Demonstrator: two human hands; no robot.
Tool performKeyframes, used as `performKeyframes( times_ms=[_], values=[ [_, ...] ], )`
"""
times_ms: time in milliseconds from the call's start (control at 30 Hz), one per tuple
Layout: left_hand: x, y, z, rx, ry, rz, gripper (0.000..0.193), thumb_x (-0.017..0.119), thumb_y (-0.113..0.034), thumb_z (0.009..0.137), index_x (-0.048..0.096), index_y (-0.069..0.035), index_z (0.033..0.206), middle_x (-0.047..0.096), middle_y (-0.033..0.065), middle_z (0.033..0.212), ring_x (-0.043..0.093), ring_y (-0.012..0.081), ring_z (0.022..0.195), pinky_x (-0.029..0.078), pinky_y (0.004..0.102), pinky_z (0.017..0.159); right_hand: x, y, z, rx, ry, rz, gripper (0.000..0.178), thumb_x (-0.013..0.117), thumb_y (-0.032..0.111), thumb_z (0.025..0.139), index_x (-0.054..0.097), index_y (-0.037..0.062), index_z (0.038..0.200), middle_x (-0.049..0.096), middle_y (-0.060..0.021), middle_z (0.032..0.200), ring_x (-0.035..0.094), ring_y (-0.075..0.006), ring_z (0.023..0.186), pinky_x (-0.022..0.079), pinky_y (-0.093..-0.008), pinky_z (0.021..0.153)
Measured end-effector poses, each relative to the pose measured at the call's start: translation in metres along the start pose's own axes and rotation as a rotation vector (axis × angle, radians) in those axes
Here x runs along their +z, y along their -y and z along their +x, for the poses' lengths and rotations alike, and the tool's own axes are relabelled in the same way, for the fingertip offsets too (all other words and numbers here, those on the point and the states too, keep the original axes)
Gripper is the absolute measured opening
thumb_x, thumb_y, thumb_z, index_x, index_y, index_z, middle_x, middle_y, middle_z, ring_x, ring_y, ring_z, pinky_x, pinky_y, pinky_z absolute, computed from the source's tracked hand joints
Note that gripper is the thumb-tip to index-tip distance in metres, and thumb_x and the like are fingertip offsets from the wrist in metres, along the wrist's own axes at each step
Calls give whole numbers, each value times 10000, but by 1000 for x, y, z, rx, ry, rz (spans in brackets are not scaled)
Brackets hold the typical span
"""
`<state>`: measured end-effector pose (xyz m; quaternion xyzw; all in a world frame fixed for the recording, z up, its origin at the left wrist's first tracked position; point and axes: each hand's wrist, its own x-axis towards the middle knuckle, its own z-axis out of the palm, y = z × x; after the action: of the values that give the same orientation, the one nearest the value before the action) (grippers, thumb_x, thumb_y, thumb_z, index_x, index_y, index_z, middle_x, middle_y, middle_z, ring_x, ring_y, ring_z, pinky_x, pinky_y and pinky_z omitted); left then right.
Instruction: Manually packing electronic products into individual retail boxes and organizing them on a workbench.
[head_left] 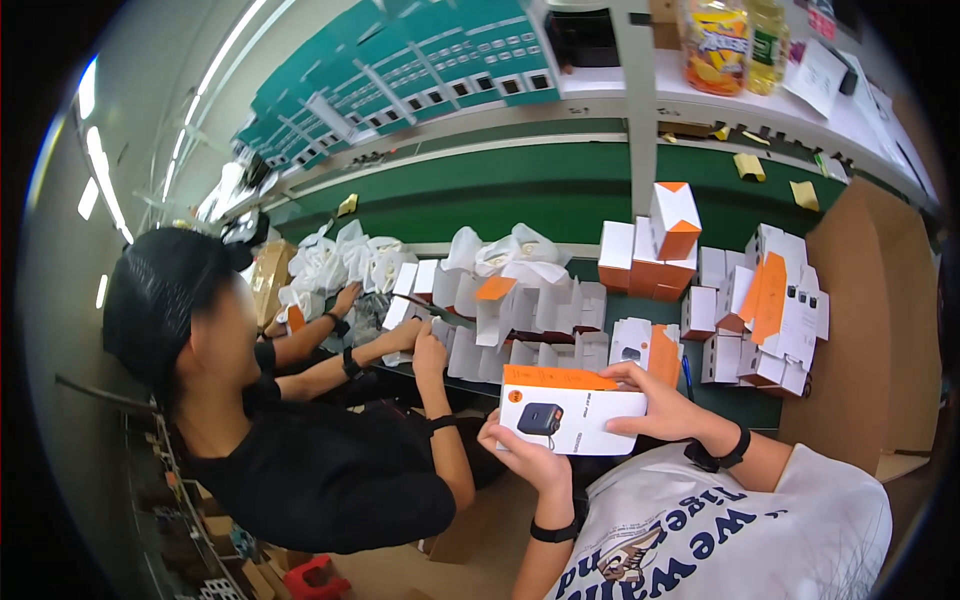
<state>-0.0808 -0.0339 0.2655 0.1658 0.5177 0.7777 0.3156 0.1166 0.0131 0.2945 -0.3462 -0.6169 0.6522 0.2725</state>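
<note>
Before me, tilted toward my view, is a white and orange carton (590, 425) printed with a picture of a small dark device. My left hand (528, 460) grips its lower left corner, thumb on the front. At the right end my right hand (662, 408) closes round it, thumb on the front and fingers along the top edge. Just beyond lies another white and orange carton (648, 345) on the green table, with a dark blue pen (687, 378) beside it. Whether the held carton contains anything cannot be seen.
Open white cartons (540, 312) stand left of centre, below white plastic bags (515, 250). Closed cartons (645, 260) are stacked at the back, and more (770, 310) on the right. A tall brown cardboard box (865, 310) borders the right. At left, a co-worker (310, 480) reaches over the table.
</note>
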Motion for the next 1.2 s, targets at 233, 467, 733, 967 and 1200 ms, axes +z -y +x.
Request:
performKeyframes(
  times_ms=[233, 467, 733, 967, 1200],
  values=[
    [-45, 7, 21, -136, 516, 300, 457, 663, -65, 966, 451, 9, 1365, 527, 136, 1322, 558, 192, 1153, 472, 306, 995, -22, 21, 22, -127, -284, -215, 497, 709, -25, 846, 509, 66, 1291, 622, -113, 1249, 641, -207, 1139, 490, -363, 1022],
    [-125, 28, 32, -248, 620, 806, 323, 745, -152, 924, 654, 11, 1188, 705, 115, 1085, 676, 165, 975, 552, 294, 817, -49, 28, 109, -434, -363, -1070, 419, 650, -105, 752, 619, 90, 1122, 705, -68, 984, 629, -273, 940, 454, -382, 893],
    [-131, 45, 28, -341, 603, 780, 368, 782, -231, 886, 674, -25, 1170, 709, 139, 1111, 701, 244, 975, 555, 357, 843, -45, 19, 158, -505, -128, -1373, 317, 672, -120, 685, 754, 125, 870, 738, 4, 907, 596, -200, 1061, 326, -481, 1075],
    [-118, 59, 18, -261, 725, 827, 355, 760, -186, 915, 651, -6, 1202, 710, 133, 1069, 684, 168, 917, 560, 304, 787, -48, 15, 153, -519, -18, -1401, 229, 710, -70, 670, 748, 103, 815, 671, -49, 1185, 529, -228, 1247, 274, -566, 1130],
    [-97, 104, 14, -268, 923, 855, 395, 753, -221, 924, 641, 20, 1216, 716, 168, 1108, 700, 215, 999, 555, 333, 858, -64, -1, 98, -464, -372, -1159, 433, 600, -119, 709, 567, 91, 1085, 490, -152, 1395, 427, -363, 1357, 287, -513, 1157]
  ],
)
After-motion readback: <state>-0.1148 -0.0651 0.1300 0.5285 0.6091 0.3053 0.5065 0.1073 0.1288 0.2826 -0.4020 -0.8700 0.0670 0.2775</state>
